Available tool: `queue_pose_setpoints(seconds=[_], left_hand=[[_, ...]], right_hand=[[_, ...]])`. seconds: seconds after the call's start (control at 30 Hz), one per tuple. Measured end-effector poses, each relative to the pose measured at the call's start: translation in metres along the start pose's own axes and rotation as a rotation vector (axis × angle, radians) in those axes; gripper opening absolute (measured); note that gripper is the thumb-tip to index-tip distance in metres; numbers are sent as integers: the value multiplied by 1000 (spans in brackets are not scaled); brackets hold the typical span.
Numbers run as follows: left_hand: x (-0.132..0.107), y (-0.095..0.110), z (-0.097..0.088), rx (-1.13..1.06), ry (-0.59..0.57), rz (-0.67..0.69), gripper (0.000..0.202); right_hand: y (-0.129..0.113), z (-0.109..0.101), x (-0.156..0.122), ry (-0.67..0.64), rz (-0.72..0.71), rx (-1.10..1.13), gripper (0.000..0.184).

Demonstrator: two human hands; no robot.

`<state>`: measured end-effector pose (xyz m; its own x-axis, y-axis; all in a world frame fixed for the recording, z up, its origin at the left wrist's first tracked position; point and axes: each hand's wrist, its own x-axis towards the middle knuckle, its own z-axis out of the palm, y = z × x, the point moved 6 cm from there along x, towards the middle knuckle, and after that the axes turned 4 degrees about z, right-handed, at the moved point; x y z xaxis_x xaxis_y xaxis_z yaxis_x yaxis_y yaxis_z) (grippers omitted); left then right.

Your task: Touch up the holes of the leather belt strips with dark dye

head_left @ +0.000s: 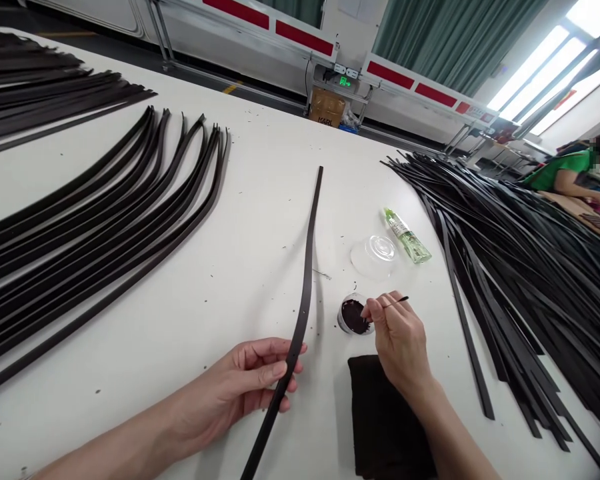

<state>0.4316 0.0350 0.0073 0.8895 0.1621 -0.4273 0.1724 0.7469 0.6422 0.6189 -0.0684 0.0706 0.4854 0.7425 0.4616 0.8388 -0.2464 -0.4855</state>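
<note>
My left hand grips a long, narrow dark brown leather strap, which rises from the bottom edge of the view and curves up across the white table. My right hand pinches a thin brush just above a small round pot of dark paint. The fingers hide the brush tip, so I cannot tell whether it touches the paint. Under my right wrist lies a folded dark cloth.
Fanned dark straps lie left of my hands, with more behind them. A heap of straps lies right. A clear plastic lid and a green-labelled bottle stand near the pot. A co-worker in a green top sits beyond.
</note>
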Motion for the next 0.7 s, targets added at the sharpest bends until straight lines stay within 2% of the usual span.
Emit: queue_pose_setpoints(seconds=[0.3, 0.43, 0.5, 0.6, 0.7], left_hand=[[0, 3, 3, 8, -1, -16, 19], [0, 3, 3, 6, 5, -19, 19], [0, 2, 3, 5, 8, -17, 20], [0, 3, 2, 1, 17, -6, 21], [-1, 3, 2, -1, 25, -10, 22]], right_hand=[[2, 4, 1, -14, -55, -60, 31], [2, 1, 1, 3, -25, -24, 31], [1, -8, 0, 49, 51, 58, 33], [4, -21, -3, 139, 269, 242, 37], [6, -22, -9, 152, 471, 469, 41]])
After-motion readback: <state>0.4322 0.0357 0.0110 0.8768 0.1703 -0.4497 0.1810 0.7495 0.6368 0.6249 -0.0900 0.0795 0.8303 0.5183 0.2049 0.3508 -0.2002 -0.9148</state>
